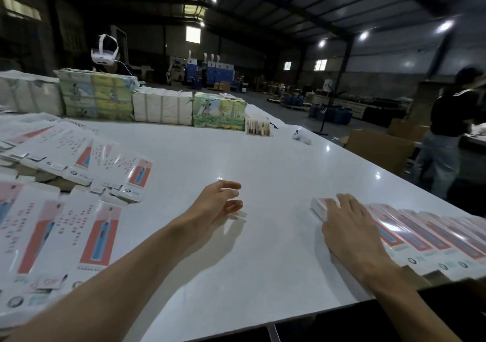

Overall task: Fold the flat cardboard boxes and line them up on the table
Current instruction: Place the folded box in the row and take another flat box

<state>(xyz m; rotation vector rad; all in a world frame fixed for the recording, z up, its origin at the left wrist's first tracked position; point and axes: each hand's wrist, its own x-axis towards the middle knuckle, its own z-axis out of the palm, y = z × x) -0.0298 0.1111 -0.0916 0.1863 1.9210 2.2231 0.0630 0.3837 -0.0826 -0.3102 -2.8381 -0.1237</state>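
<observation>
Flat white cardboard boxes [65, 233] printed with a red panel and a blue toothbrush lie spread over the left side of the white table [236, 276]. At the right edge, several folded boxes [426, 236] lie side by side in a row. My right hand [349, 228] lies flat, fingers straight, on the leftmost folded box [319, 207] of that row. My left hand [218, 204] hovers over the bare middle of the table, fingers relaxed and holding nothing.
Stacks of packed goods [163, 110] line the far side of the table, with a small box [257, 127] and a white controller [301, 136] beyond them. A person [447, 136] stands at the right by brown cartons [378, 149]. A white headset [104, 52] shows at the back left.
</observation>
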